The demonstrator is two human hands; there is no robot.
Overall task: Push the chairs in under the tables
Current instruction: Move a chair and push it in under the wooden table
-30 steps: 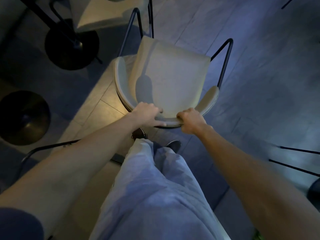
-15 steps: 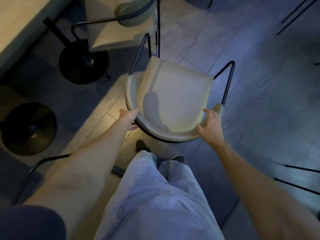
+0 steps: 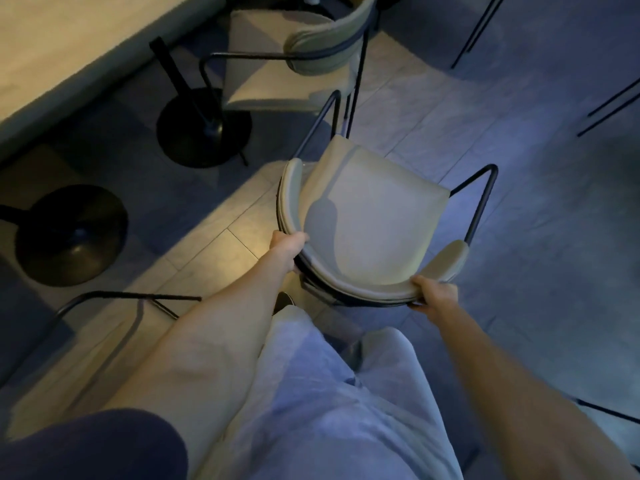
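Note:
A beige padded chair (image 3: 377, 216) with a thin black metal frame stands on the tiled floor in front of me, its curved backrest nearest me. My left hand (image 3: 289, 249) grips the left end of that backrest. My right hand (image 3: 434, 294) grips the backrest's lower right edge. A light wooden table (image 3: 69, 46) runs along the upper left, with a round black pedestal base (image 3: 204, 128) beneath it. The chair is out from the table, to the right of that base.
A second beige chair (image 3: 287, 60) stands at the table just beyond. Another black round base (image 3: 69, 235) sits at the left, and a black chair frame (image 3: 114, 299) lies low left. Thin black legs (image 3: 609, 109) show at the right. My legs are below the chair.
My hands have spread from the middle of the backrest out to its two ends and closed on it. The view has lifted, bringing the table and second chair into sight.

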